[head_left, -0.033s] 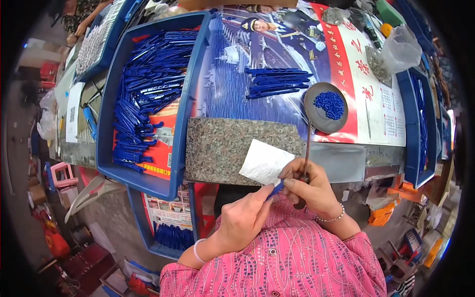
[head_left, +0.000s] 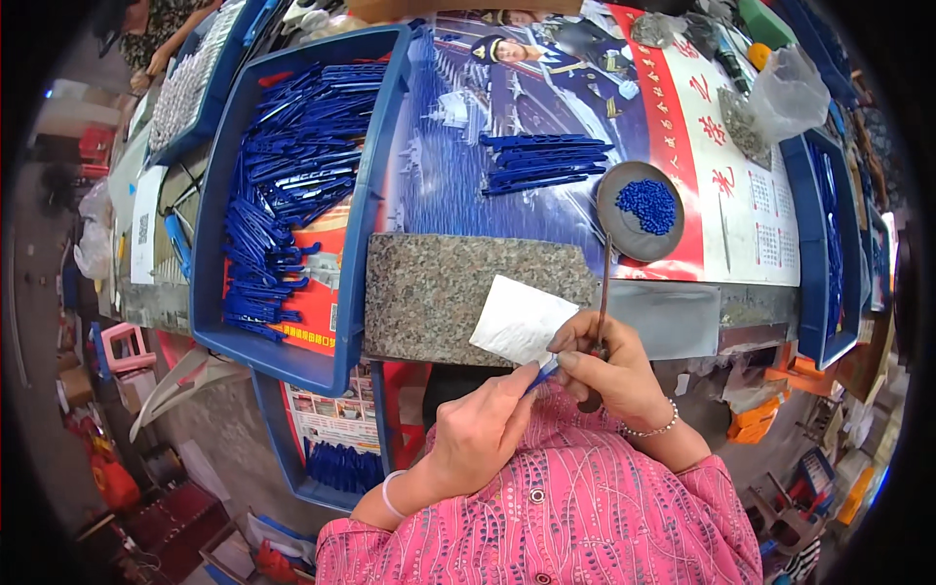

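A slim blue plastic strip is pinched between my two hands, just off the near edge of the granite slab. My left hand grips its lower end; its fingers are closed. My right hand closes on the other end with thumb and forefinger. It also keeps a thin dark rod-like tool upright in its fingers, the butt showing below the palm. A folded white paper lies on the granite slab beside my fingertips. Beyond it stands a round dish with small blue beads.
Blue strips lie stacked on the poster-covered table. At left a large blue tray holds many more strips; a lower blue bin sits beneath it. Another blue tray stands at right. A clear plastic bag lies at the back right.
The blue strip's visible end has turned slightly and now shows a pale glint. Both hands stay in nearly the same place.
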### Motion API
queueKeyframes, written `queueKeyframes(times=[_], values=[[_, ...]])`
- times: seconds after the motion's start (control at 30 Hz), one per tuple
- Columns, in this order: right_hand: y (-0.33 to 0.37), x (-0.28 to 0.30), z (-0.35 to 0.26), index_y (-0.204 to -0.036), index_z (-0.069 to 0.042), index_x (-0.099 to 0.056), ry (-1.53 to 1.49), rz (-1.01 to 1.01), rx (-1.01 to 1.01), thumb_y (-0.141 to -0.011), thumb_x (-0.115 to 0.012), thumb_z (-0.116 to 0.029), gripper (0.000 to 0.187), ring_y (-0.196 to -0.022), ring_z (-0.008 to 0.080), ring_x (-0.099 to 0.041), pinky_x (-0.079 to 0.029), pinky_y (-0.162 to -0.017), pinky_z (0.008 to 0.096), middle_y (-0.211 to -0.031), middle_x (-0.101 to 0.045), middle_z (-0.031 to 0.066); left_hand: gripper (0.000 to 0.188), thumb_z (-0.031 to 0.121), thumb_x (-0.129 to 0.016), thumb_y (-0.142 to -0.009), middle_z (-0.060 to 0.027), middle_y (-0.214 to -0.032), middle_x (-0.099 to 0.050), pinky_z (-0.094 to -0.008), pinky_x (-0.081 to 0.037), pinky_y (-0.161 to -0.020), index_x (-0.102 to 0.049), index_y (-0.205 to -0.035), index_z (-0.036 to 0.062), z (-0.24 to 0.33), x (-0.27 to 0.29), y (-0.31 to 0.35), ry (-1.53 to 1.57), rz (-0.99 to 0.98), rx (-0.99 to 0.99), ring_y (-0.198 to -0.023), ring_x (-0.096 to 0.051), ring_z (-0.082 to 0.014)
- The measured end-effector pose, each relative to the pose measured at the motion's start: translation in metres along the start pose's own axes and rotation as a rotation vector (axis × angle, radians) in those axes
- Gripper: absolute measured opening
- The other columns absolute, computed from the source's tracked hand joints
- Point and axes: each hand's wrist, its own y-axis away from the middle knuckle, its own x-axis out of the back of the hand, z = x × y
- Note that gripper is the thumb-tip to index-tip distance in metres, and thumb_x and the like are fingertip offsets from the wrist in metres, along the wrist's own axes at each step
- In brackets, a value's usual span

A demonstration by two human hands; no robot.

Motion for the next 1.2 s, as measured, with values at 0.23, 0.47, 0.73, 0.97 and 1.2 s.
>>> queueKeyframes(times=[0.23, 0.47, 0.73, 0.97, 1.2], values=[[0.001, 0.003, -0.001, -0.093, 0.0, -0.054, -0.11, -0.002, -0.015, -0.084, -0.06, -0.006, 0.013, -0.05, 0.0063, -0.049, -0.038, -0.045, 0.0183, -0.069, -0.057, 0.0055, 0.03, -0.004, -0.061, -0.078, -0.0182, -0.084, -0.063, -0.0332, -0.05, -0.055, -0.057, -0.107, -0.0024, 0.002, -0.006, -0.005, -0.086, 0.045, -0.096, -0.067, -0.064, -0.0279], [-0.003, 0.004, -0.002, -0.093, 0.001, -0.056, -0.083, -0.106, -0.028, -0.086, -0.06, -0.01, 0.013, -0.051, 0.0056, -0.051, -0.038, -0.045, 0.0169, -0.068, -0.058, 0.0042, 0.017, 0.007, -0.044, -0.093, -0.0137, -0.08, -0.063, -0.0206, -0.041, -0.048, -0.048, -0.109, -0.0001, 0.003, 0.002, -0.005, 1.017, -0.259, 0.658, -0.05, -0.051, -0.0102], [-0.006, 0.001, 0.0, -0.088, -0.003, -0.054, -0.1, -0.104, -0.012, -0.088, -0.061, -0.014, 0.013, -0.052, 0.0051, -0.051, -0.037, -0.045, 0.0166, -0.068, -0.059, 0.0035, 0.024, 0.022, -0.039, -0.098, -0.0072, -0.064, -0.054, -0.0188, -0.031, -0.037, -0.048, -0.107, 0.0011, -0.011, 0.001, -0.013, 1.6, -0.448, 0.936, -0.038, -0.037, -0.0067], [-0.009, 0.004, 0.001, -0.087, -0.003, -0.051, -0.121, -0.14, -0.036, -0.089, -0.061, -0.019, 0.019, -0.054, 0.0052, -0.052, -0.04, -0.046, 0.0177, -0.068, -0.06, 0.0038, 0.025, 0.024, -0.036, -0.099, -0.0022, -0.055, -0.045, -0.018, -0.026, -0.031, -0.049, -0.106, 0.0032, -0.019, -0.005, -0.009, 1.85, -0.458, 1.09, -0.031, -0.031, -0.0049], [-0.009, 0.004, 0.004, -0.087, -0.004, -0.051, -0.138, -0.146, -0.028, -0.089, -0.061, -0.02, 0.019, -0.055, 0.0047, -0.053, -0.04, -0.046, 0.0173, -0.069, -0.06, 0.0033, 0.022, 0.023, -0.035, -0.099, -0.0011, -0.054, -0.045, -0.0176, -0.025, -0.031, -0.048, -0.101, 0.0046, -0.017, -0.006, -0.014, 1.847, -0.474, 1.016, -0.031, -0.031, -0.0045]])
